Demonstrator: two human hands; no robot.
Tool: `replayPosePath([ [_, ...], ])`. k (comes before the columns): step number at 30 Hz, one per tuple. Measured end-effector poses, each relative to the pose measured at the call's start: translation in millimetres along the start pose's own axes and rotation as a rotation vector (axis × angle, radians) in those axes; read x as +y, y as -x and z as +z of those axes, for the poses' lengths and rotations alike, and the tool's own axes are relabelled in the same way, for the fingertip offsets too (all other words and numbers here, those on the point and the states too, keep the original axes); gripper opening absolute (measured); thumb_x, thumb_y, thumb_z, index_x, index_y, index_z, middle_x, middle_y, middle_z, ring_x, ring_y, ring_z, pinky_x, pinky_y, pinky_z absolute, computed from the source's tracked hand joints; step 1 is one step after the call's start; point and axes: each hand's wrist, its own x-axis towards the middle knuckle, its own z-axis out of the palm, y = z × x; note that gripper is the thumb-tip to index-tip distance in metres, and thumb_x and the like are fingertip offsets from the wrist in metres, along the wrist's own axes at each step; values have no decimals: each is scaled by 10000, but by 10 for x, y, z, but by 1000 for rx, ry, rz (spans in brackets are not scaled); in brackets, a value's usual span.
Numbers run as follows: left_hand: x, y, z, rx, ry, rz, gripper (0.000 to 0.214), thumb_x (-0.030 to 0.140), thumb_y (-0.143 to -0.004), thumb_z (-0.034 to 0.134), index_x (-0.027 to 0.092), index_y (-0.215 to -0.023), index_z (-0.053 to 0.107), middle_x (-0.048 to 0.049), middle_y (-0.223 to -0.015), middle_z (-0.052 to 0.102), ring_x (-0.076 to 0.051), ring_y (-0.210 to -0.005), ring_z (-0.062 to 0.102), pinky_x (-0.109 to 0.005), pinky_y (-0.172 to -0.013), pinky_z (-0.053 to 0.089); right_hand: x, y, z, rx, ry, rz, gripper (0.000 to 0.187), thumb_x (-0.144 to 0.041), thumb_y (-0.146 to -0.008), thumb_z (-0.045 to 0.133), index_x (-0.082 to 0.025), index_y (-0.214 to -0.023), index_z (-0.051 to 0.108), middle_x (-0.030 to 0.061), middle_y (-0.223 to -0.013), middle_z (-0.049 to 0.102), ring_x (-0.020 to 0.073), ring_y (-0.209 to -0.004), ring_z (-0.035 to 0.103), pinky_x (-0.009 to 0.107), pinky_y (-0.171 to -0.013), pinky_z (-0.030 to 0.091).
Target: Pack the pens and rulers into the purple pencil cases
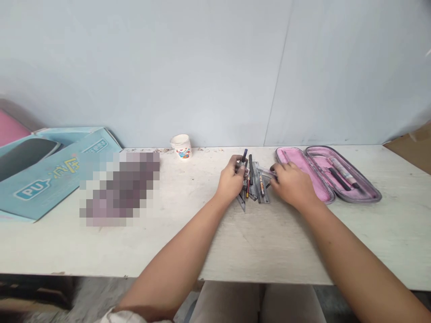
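My left hand [232,176] is closed around a dark blue pen [245,154], which sticks up past its fingers. Beneath and beside it lies a loose pile with a clear set square [242,204], a black pen [250,168], a red pencil [248,186], a clear ruler [257,181] and a patterned pen [261,185]. On the right of the pile, my right hand [292,181] pinches the edge of a clear, curved piece like a protractor [267,172]. Close by, a pink pencil case [332,197] lies unzipped and spread flat, holding a marker [341,170] and a black pen [339,179].
A paper cup [182,147] stands near the wall. To the left are a blue printed box [50,184] and a pixelated dark purple object [121,188]. A cardboard box [412,146] sits at the far right of the white table [269,242].
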Motion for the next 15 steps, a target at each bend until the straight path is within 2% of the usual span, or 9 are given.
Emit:
replayPosePath([
  [4,69,38,-34,-18,-273,56,253,175,-823,423,225,-1038,547,-14,-852,645,-148,-801,585,-285,-774,440,84,-68,-41,330,-429,118,231,-282,-864,394,-181,-996,555,88,-938,633,211,-856,564,328,-730,420],
  [6,91,46,-44,-24,-360,75,269,164,-826,408,220,-1045,555,-22,-920,650,-157,-869,583,-293,-816,432,108,-82,-50,422,-650,169,237,-318,-877,389,-195,-1007,545,55,-878,630,179,-797,573,308,-710,428],
  [10,89,44,-46,-60,-493,107,286,152,-828,397,215,-1051,564,-40,-1001,643,-179,-957,572,-309,-858,425,104,-79,-23,438,-864,199,212,-339,-874,404,-211,-971,543,18,-801,608,148,-731,566,279,-660,423],
  [15,102,65,-29,-133,-565,153,273,123,-810,402,199,-1005,577,-54,-959,650,-199,-925,582,-323,-826,439,58,-71,22,355,-862,91,174,-292,-850,427,-216,-943,554,16,-813,597,145,-716,540,277,-654,405],
])
